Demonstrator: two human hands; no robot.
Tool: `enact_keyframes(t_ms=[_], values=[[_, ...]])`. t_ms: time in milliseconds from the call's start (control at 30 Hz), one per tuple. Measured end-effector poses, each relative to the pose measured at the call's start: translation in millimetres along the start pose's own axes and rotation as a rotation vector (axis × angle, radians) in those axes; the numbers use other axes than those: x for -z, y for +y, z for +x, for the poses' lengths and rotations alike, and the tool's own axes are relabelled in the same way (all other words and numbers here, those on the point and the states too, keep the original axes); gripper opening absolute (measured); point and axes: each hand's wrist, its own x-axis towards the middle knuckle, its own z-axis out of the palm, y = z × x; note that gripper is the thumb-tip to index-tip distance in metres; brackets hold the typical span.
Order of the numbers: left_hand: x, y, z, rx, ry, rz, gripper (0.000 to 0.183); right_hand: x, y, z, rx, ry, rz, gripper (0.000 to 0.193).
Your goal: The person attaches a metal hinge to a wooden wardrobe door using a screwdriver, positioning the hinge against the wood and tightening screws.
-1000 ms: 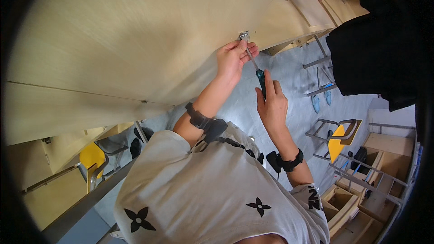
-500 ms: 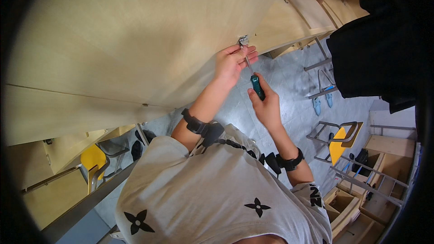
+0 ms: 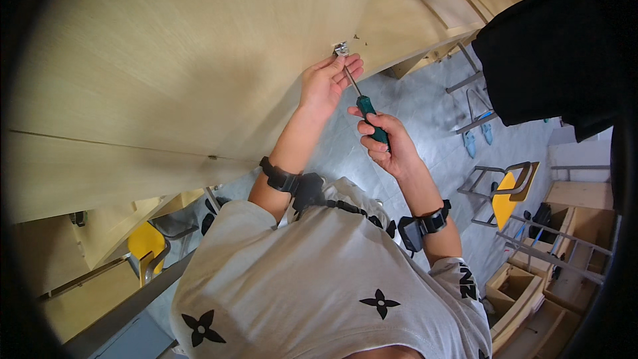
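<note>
My right hand (image 3: 389, 143) is wrapped round the dark green handle of a screwdriver (image 3: 373, 119). Its thin metal shaft runs up and left to a silver cabinet hinge (image 3: 341, 48) at the edge of a large pale wood panel (image 3: 186, 46). Just below the hinge is my left hand (image 3: 325, 85), its thumb and forefinger drawn together by the screwdriver's tip and its other fingers reaching out behind the shaft. What the left fingertips pinch, and the tip itself, are hidden.
Small dark bits, perhaps screws, lie on the wood board (image 3: 392, 30) beyond the hinge. Dark cloth (image 3: 538, 60) hangs at the upper right. A yellow chair (image 3: 505, 196) and wooden cabinet frames (image 3: 518, 292) stand at the right; another yellow chair (image 3: 145, 247) is lower left.
The hinge and both hands sit slightly further left in view. My right hand has changed its grip, its fingers now curled more visibly round the screwdriver handle.
</note>
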Motion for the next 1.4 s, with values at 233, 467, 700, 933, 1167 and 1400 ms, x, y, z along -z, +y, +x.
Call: enact_keyframes(t_ms=[233, 467, 700, 933, 1167, 1400], values=[[-2, -5, 1, -0.068, 0.036, 0.04, 0.03, -5, 19, 12, 0.993, 0.683, -1.816, 0.035], [19, -22, 4, -0.169, -0.149, -0.109, 0.038, -2, 4, -25, 0.463, 0.476, -1.624, 0.038], [50, -100, 52, 0.097, -0.123, 0.315, 0.037, 111, -48, -87, 0.287, 0.551, -1.645, 0.035], [102, -180, 256, -0.314, 0.291, 1.795, 0.025, 185, -123, -100, 0.158, 0.687, -1.486, 0.036], [109, -186, 351, -0.049, 0.682, 1.999, 0.042, 231, -164, -109, 0.106, 0.579, -1.502, 0.037], [109, -195, 342, -0.078, 0.804, 2.234, 0.019, 257, -213, -81, 0.187, 0.443, -1.605, 0.038]])
